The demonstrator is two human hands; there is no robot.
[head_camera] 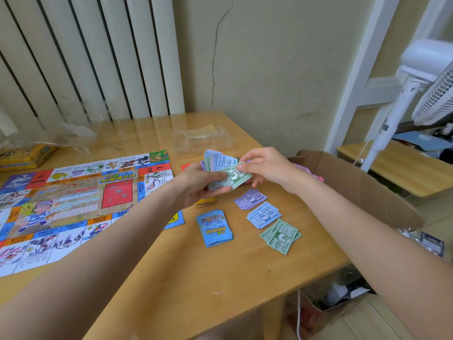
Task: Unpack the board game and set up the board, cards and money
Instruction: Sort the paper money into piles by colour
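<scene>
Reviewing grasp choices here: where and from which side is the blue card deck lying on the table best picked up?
Judging by its pose, take the blue card deck across its two long edges, coming from above. It lies flat and slightly fanned, so a pinch across the narrower width would keep the cards together. Its right edge faces open table; the game board lies to its left.

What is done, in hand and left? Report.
Done: the board lies unfolded on the table, a blue card deck sits beside it, and purple, blue and green note piles are laid out. In hand: the left hand holds a mixed wad while the right hand pinches a green note. Left: sorting that wad.
</scene>
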